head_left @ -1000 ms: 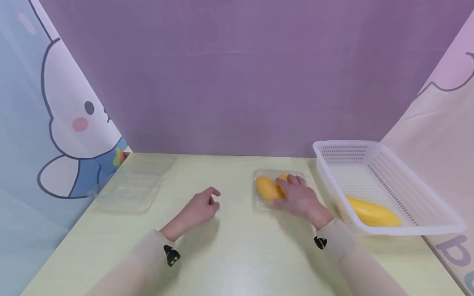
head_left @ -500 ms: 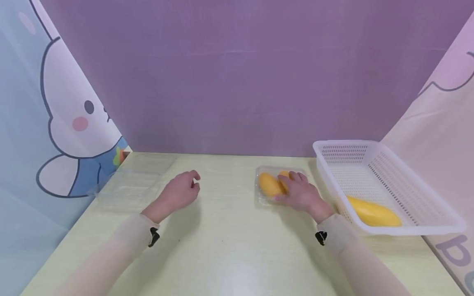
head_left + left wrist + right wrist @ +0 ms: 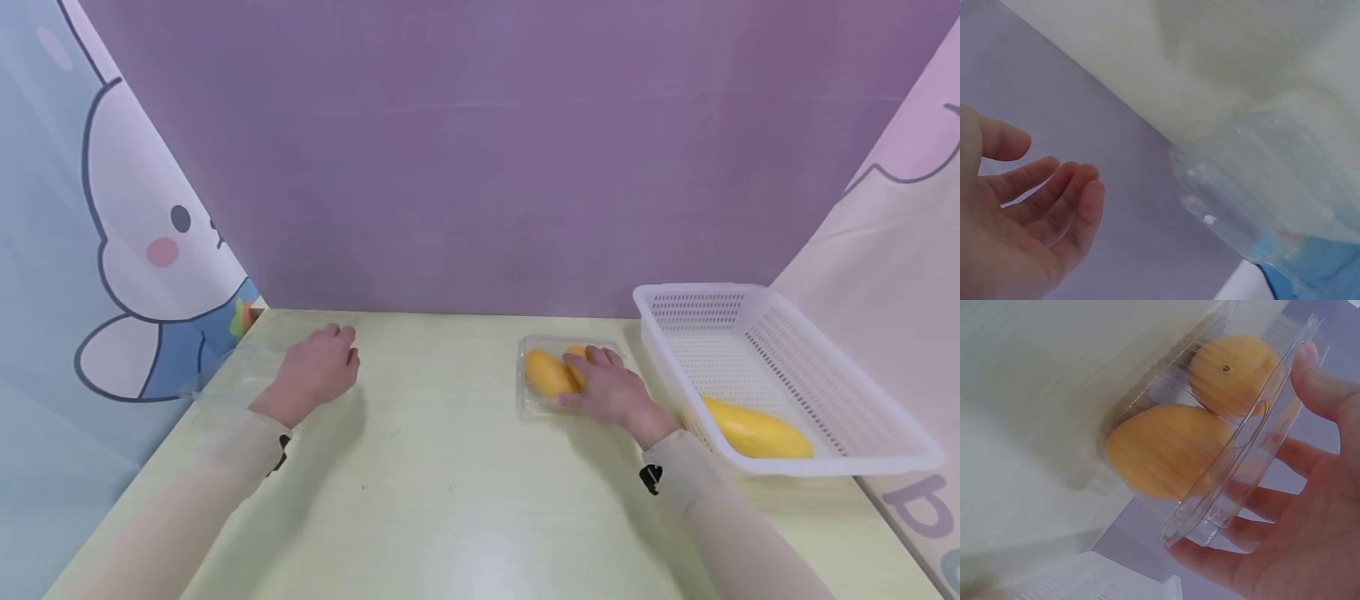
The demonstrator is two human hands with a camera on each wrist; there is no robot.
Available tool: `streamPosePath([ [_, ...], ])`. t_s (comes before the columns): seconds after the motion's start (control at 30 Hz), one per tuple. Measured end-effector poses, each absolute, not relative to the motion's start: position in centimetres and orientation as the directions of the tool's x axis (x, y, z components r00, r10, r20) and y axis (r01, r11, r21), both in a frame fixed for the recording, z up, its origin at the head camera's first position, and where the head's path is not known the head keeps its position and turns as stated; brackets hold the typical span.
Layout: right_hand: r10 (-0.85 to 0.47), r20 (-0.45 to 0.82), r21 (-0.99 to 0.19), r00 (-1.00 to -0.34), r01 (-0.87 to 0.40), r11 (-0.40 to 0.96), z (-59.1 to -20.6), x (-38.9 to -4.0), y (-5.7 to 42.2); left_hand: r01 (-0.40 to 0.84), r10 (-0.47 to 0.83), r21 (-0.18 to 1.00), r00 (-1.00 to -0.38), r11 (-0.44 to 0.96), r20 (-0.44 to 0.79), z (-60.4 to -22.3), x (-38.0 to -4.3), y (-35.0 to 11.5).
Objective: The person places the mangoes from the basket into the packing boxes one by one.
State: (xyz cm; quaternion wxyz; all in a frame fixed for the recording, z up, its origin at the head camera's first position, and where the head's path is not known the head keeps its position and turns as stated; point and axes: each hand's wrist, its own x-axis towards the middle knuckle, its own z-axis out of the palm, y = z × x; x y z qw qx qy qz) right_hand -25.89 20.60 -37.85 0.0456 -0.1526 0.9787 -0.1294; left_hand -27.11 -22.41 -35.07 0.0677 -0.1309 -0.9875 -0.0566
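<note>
On the right of the table a clear plastic clamshell box (image 3: 536,407) stands with its lid down over two orange-yellow mangoes (image 3: 1166,450). My right hand (image 3: 609,390) grips the lid from above, thumb at one edge and fingers spread across to the other, as the right wrist view shows. It covers part of one mango in the head view. My left hand (image 3: 317,367) hovers over the table's left side, fingers loosely bent and holding nothing. Beside and beyond it lies clear plastic packaging (image 3: 1235,187), partly hidden behind the hand and wrist in the head view.
A white perforated basket (image 3: 862,392) stands at the right table edge. Inside it lies a long yellow fruit (image 3: 757,432), partly behind the near wall. A purple cloth (image 3: 480,167) hangs along the table's back edge, with printed cloths at both sides.
My left hand has swung left and away from me, toward the clear packaging. The right hand and the clamshell box have shifted slightly away from me, then stayed still.
</note>
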Motion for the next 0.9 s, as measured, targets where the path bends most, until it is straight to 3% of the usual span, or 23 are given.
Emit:
streamPosePath([
  [0.47, -0.312, -0.042, -0.275, -0.949, -0.289, 0.917, -37.9, -26.4, 21.0, 0.178, 0.158, 0.116, -0.974, 0.977, 0.162, -35.3, -28.3, -28.8],
  [0.9, -0.295, -0.042, -0.307, -0.955, -0.268, 0.913, -37.8, -26.7, 21.3, 0.116, 0.102, 0.183, -0.991, 0.976, 0.087, -34.7, -27.7, -32.1],
])
